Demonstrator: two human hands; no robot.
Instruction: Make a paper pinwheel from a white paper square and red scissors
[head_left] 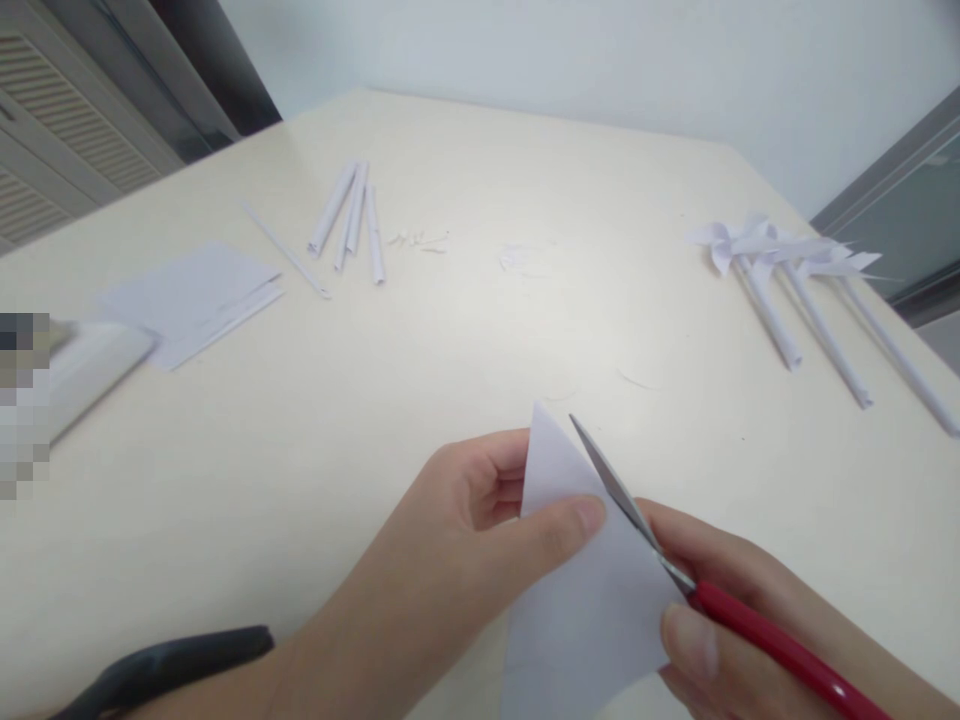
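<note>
A folded white sheet of paper [585,610] with a pointed top corner is pinched in my left hand [480,540], thumb on its front face and fingers behind. My right hand [720,620] grips red-handled scissors [772,635]. Their metal blade slants up and left along the paper's right edge, its tip a little apart from the paper near the top. The right thumb rests by the paper's lower right edge. How far apart the scissor blades stand is hard to see.
Rolled paper tubes [352,215], a thin paper stick [285,250] and stacked sheets [202,290] lie at left on the table [420,380]. Paper pinwheels [780,250] on sticks lie at right. Small paper scraps [514,258] dot the middle. A black curved object [187,665] sits lower left.
</note>
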